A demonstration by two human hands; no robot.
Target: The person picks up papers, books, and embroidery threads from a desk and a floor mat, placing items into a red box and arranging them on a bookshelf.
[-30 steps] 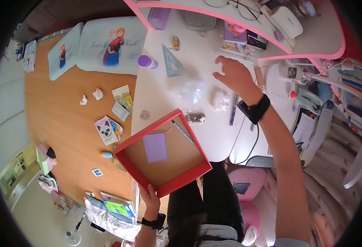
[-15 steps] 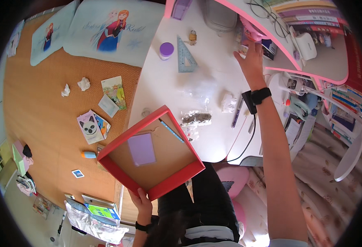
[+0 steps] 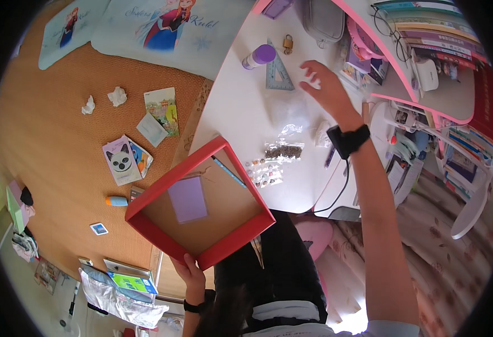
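My left hand (image 3: 190, 273) grips the near corner of a shallow red box (image 3: 224, 255), thumb over its wall. Inside the box lie a purple rectangular sheet (image 3: 188, 200) and a blue patterned pencil (image 3: 228, 171). My right hand (image 3: 326, 90) is above the white desk with its fingers apart, holding nothing. Nearest to it are a translucent blue set square (image 3: 278, 78) and a clear plastic bag (image 3: 288, 109). A purple-capped jar (image 3: 258, 56) and a small brass padlock (image 3: 288, 44) stand farther off. Closer to the box lie a packet of dark bits (image 3: 283, 150) and a packet of beads (image 3: 265, 173).
A pink-edged shelf (image 3: 395, 70) with books and glasses borders the desk on the right. A grey case (image 3: 323, 22) lies at the back. On the woven mat at left are crumpled tissues (image 3: 117, 96), a cat-face card (image 3: 120, 163) and an orange-and-blue tube (image 3: 116, 200).
My right hand has drawn back left from the shelf, out over the desk, with nothing in it. The view has shifted slightly; my left hand still holds the box.
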